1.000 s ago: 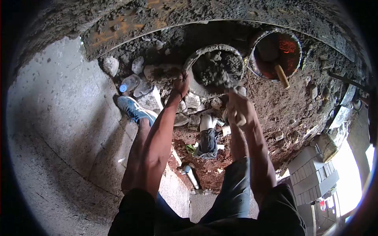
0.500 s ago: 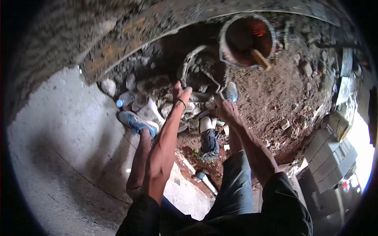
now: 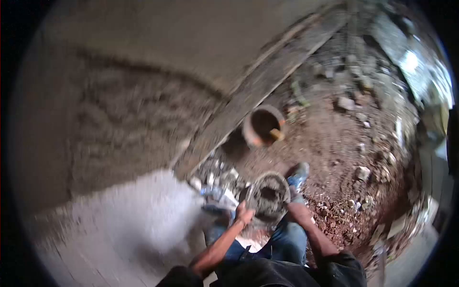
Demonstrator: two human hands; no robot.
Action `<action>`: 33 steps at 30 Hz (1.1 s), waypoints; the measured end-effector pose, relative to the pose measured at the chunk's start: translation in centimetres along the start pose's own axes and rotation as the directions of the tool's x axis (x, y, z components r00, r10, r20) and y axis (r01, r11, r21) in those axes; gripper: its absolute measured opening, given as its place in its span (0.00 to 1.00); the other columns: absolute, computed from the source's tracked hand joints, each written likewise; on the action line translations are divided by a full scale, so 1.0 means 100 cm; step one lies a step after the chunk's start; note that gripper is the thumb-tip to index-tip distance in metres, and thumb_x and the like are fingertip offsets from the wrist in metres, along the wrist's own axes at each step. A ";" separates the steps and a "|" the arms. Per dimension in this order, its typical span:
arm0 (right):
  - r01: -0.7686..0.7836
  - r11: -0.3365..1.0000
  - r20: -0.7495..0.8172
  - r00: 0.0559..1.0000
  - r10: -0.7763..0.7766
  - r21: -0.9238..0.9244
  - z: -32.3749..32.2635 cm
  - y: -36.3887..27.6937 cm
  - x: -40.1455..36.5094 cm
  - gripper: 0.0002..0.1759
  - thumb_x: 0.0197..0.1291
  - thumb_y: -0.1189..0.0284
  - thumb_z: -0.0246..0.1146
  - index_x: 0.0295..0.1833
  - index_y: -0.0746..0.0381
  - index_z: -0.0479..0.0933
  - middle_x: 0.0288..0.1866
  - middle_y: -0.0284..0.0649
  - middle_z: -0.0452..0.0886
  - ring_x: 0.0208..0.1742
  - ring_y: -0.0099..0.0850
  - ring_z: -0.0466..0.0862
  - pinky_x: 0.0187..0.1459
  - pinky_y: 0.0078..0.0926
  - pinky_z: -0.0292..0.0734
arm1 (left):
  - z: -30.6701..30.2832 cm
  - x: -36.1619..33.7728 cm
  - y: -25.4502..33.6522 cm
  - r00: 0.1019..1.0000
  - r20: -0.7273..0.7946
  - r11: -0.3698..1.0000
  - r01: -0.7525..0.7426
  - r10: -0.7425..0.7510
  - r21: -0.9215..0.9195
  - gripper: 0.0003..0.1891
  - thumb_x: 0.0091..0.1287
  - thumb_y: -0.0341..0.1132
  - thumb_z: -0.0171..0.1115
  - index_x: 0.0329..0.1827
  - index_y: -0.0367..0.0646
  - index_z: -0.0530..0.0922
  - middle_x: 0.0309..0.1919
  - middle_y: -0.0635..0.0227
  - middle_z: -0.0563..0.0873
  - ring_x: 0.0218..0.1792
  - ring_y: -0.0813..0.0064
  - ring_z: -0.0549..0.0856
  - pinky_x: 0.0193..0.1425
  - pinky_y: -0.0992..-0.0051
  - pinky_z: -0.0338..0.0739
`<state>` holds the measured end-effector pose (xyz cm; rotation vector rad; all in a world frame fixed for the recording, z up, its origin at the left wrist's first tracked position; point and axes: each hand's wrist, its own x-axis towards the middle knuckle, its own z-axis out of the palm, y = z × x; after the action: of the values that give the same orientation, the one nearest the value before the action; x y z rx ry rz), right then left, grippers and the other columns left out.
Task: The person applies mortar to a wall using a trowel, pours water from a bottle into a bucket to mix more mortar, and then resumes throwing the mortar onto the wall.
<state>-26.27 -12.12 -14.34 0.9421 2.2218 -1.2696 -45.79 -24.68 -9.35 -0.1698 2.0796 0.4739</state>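
Note:
Between my hands is a round bucket (image 3: 270, 179), its mouth tipped up toward me. Grey mortar (image 3: 268, 206) coats its inside around a dark hollow. My left hand (image 3: 245, 214) is closed on the rim at the left. At the opposite side, my right hand (image 3: 299, 213) is closed against the bucket's edge, its fingers partly hidden. My legs and shoes are just below and beside the bucket.
A second bucket (image 3: 247, 128) stands ahead, a wooden handle (image 3: 276, 134) sticking out. Behind it a long plank (image 3: 267, 86) edges a rough, mortar-coated surface (image 3: 138, 119). Pale concrete (image 3: 114, 220) lies left; reddish soil with stones (image 3: 363, 173) spreads right.
The held bucket has come nearer my body, its mouth now turned up so the mortar inside shows. My view has swung, showing more of the mortared surface and plank.

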 end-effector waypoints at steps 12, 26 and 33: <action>0.083 0.612 -0.493 0.680 0.543 0.787 -0.210 0.169 -0.204 0.27 0.63 0.51 0.47 0.53 0.62 0.73 0.53 0.47 0.75 0.54 0.39 0.75 0.53 0.33 0.70 | 0.110 -0.179 0.207 0.861 0.364 0.935 -0.337 0.354 -0.113 0.29 0.42 0.16 0.52 0.52 0.41 0.62 0.35 0.59 0.76 0.22 0.63 0.81 0.12 0.67 0.80; 0.257 -0.164 -0.146 0.857 0.495 0.952 -0.402 0.364 -0.207 0.31 0.62 0.47 0.49 0.56 0.63 0.65 0.35 0.39 0.77 0.31 0.28 0.80 0.33 0.26 0.76 | 0.379 -0.281 0.454 0.645 0.570 0.764 -0.643 0.508 0.047 0.22 0.46 0.19 0.51 0.48 0.37 0.64 0.18 0.66 0.73 0.15 0.71 0.76 0.07 0.72 0.71; 0.092 0.138 -0.166 0.599 0.783 0.986 -0.491 0.510 -0.346 0.28 0.58 0.50 0.57 0.51 0.64 0.74 0.38 0.43 0.80 0.33 0.26 0.80 0.35 0.25 0.76 | 0.525 -0.305 0.530 0.636 0.542 0.729 -0.681 0.549 0.062 0.11 0.44 0.21 0.55 0.33 0.38 0.70 0.21 0.61 0.75 0.18 0.65 0.78 0.16 0.63 0.77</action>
<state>33.55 36.41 2.29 2.6905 0.8927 -2.2553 -4.31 42.62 6.17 0.7990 1.6102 0.5697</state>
